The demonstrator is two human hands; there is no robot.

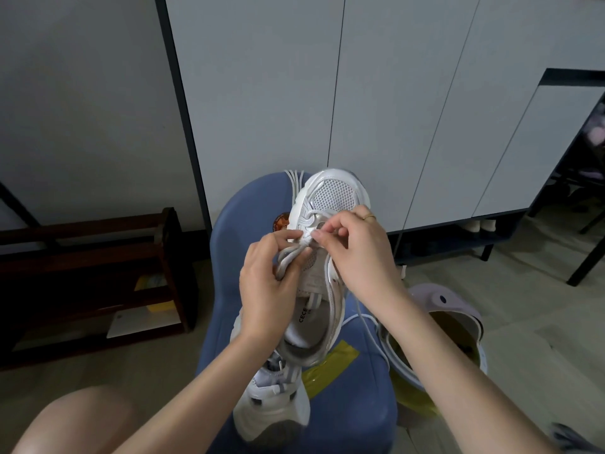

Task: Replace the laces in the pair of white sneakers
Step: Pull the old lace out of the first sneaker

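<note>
Lace [296, 253] pinched between both hands' grip over sneaker [330, 198]

A single head-worn view looks forward and steeply down, close over a rounded blue plastic stool [353, 381]. White cabinet doors [327, 93] fill the far background.

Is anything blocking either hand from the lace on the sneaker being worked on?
Nothing visible: the left hand grips the white lace loops, and the right hand pinches the lace at the eyelets of the white mesh-toe sneaker on the blue plastic chair.
</note>
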